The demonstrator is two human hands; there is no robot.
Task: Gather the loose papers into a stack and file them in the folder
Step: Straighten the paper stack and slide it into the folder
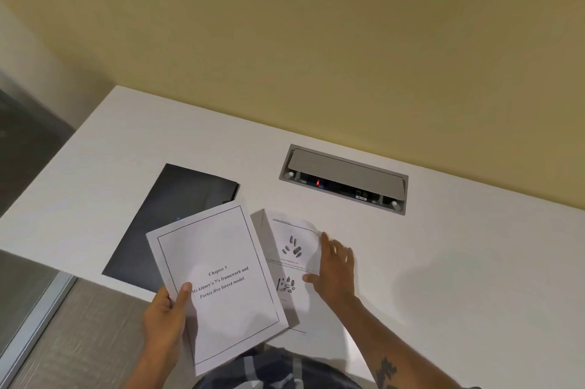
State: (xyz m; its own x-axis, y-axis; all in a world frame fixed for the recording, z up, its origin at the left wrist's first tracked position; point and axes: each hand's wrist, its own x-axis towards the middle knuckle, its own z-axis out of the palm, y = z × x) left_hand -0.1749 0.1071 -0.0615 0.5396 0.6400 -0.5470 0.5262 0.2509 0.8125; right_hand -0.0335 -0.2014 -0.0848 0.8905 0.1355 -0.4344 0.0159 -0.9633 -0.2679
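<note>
My left hand [167,322] holds a white printed sheet headed "Chapter 3" [221,287] by its lower left edge, lifted above the table's near edge. A second paper with small dark figures [292,258] lies on the white table [443,262], partly under the held sheet. My right hand [335,271] rests on that paper's right edge, fingers spread, and the edge curls up a little. A black folder [171,217] lies closed on the table to the left, its near right part covered by the held sheet.
A grey cable box [343,178] with a raised lid is set into the table behind the papers. A yellow wall runs behind the table. The table's left edge drops to grey flooring [79,341].
</note>
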